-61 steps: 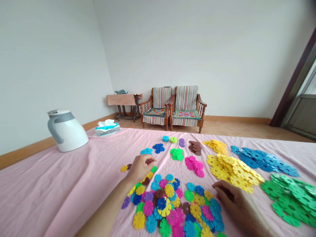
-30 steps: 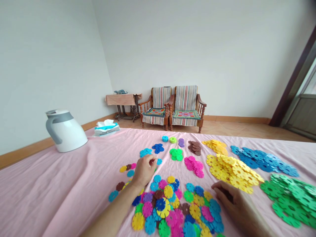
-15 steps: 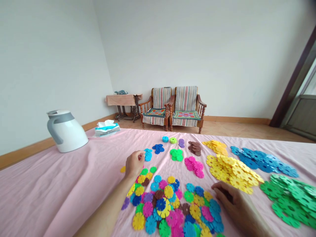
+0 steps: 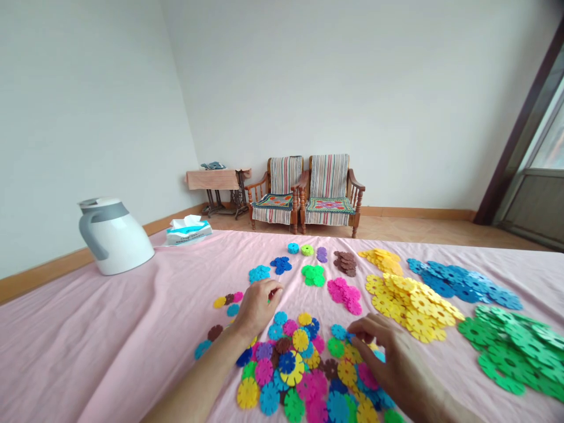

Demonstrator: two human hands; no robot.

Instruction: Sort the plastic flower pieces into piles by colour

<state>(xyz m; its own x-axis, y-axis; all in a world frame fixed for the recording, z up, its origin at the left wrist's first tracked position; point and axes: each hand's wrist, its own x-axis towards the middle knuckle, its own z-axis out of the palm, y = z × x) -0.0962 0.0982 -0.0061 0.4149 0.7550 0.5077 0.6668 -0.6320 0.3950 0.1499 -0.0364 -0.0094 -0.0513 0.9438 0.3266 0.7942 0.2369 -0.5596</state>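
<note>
- Pale walls (image 4: 361, 76) rise behind two wooden armchairs (image 4: 329, 176) with striped covers, and one small draped table (image 4: 211, 180) stands to their left.
- One pink cloth (image 4: 176, 317) spreads across the foreground; on its left side are one white-and-grey jug (image 4: 126, 244) and one tissue box (image 4: 188, 231).
- Twelve single-colour groups of notched discs lie on the cloth. Farthest back are the small cyan stack (image 4: 293, 248), lime stack (image 4: 307, 249), purple group (image 4: 321, 254), brown group (image 4: 345, 263) and orange-yellow group (image 4: 381, 258).
- Nearer are the cyan group (image 4: 259, 273), dark blue group (image 4: 281, 265), bright green group (image 4: 313, 275) and magenta group (image 4: 344, 294).
- Three large groups lie toward the right: the yellow pile (image 4: 414, 305), blue pile (image 4: 462, 282) and green pile (image 4: 520, 349).
- One mixed heap (image 4: 304, 385) lies nearest, its discs overlapping too much to count. Left of the left forearm, six loose discs show: two cyan, two brown, one yellow, one magenta (image 4: 238, 296).
- Left hand (image 4: 259, 305): fingers curled in toward the thumb, over the heap's far left edge, just this side of the cyan group; cannot tell whether a disc is inside.
- Right hand (image 4: 383, 343): over the heap's right part, thumb and forefinger slightly apart at a partly covered dark blue disc (image 4: 350, 336); cannot tell whether they grip it.
</note>
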